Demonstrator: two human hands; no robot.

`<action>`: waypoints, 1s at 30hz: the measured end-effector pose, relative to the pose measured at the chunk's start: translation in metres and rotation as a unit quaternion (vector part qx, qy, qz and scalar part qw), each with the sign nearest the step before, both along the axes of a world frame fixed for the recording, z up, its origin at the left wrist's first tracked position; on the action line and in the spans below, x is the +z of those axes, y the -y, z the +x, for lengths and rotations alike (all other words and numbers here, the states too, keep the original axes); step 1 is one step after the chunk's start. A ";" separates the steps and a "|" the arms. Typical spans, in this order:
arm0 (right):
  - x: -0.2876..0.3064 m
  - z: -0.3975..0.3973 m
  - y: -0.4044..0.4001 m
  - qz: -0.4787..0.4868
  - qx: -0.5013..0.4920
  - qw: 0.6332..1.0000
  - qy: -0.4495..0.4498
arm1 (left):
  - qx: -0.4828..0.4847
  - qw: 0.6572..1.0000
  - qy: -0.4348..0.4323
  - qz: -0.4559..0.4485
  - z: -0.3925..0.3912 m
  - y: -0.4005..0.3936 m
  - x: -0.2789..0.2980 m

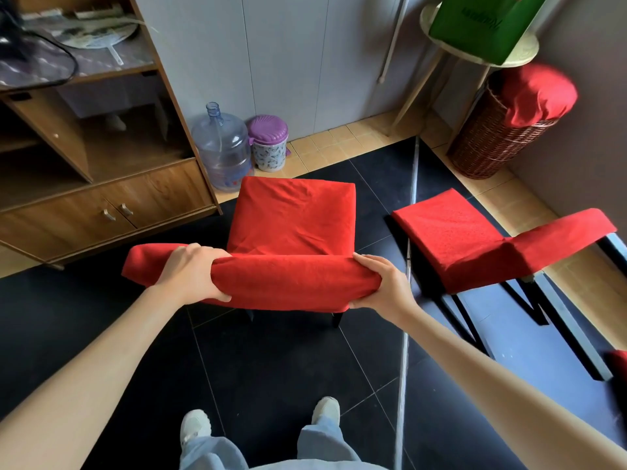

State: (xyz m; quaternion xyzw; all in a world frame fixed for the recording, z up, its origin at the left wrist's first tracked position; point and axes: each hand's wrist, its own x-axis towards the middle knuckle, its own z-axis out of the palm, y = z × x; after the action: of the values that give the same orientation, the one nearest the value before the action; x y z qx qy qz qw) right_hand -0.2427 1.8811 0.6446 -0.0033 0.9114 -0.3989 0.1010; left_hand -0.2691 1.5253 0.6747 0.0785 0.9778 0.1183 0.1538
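Observation:
A chair in a red fabric cover (pixel 295 215) stands right in front of me, its seat facing away and its backrest top nearest me. My left hand (pixel 193 273) grips the red cover at the left of the backrest top, where the cloth bunches and a loose flap sticks out to the left. My right hand (pixel 380 283) grips the cover at the right end of the backrest top. Both thumbs sit on the near side, fingers curled over the far side.
A second red-covered chair (pixel 475 242) stands to the right. A wooden cabinet (pixel 101 205) is at left, with a water jug (pixel 224 147) and purple-lidded bin (pixel 268 144) behind the chair. A wicker basket (pixel 488 144) sits at the right wall. A thin metal pole (pixel 407 300) crosses the dark floor.

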 end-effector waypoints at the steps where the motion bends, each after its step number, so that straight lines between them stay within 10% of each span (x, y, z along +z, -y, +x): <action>1: -0.007 0.004 0.001 0.002 -0.004 1.000 0.007 | -0.006 1.000 0.001 -0.012 -0.003 -0.001 -0.001; 30: -0.024 0.019 0.037 0.033 -0.062 0.997 0.037 | -0.035 0.997 0.002 -0.062 -0.021 0.025 -0.011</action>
State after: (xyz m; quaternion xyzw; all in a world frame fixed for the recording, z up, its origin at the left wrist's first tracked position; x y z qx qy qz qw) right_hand -0.2234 1.8442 0.6208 0.0713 0.9181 -0.3741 0.1099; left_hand -0.2900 1.5007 0.6634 0.1025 0.9796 0.0523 0.1645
